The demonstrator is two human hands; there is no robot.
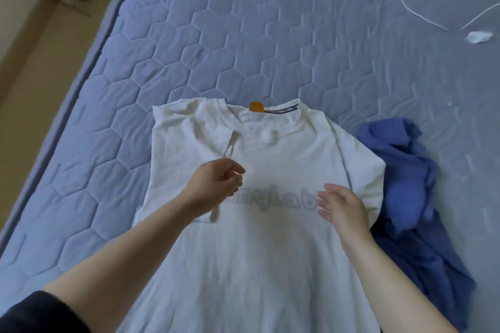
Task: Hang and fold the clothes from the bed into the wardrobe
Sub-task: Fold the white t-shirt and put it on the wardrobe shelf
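**Head view, shirt laid out for folding.** The white T-shirt (270, 265) lies flat on the blue quilted mattress (243, 35), with its collar and orange neck tag (256, 107) at 12 o'clock and its hem running out of frame at 6 o'clock. The 9 o'clock side lies folded inward over the body. The 3 o'clock sleeve is spread out, and its edge touches a crumpled blue garment (405, 184). My left hand (216, 184) hovers over the folded flap with its fingers loosely curled, and I see no cloth between them. My right hand (343, 208) is over the chest near the 3 o'clock sleeve seam, fingers straight and relaxed and grasping nothing. I cannot tell whether the palm touches the cloth. I judge the shirt to be light, thin and quite limp. It has no stiffness to carry a fold, so it should sag and wrinkle from any single pinch, while the quilted surface should drag on it enough to keep the body in place. The best hold looks like two points along the 3 o'clock edge, one at the shoulder seam and one lower on the side. I would pinch only the white layer, so that the blue garment stays behind. A white cord (422, 8) lies well apart at 1 o'clock.
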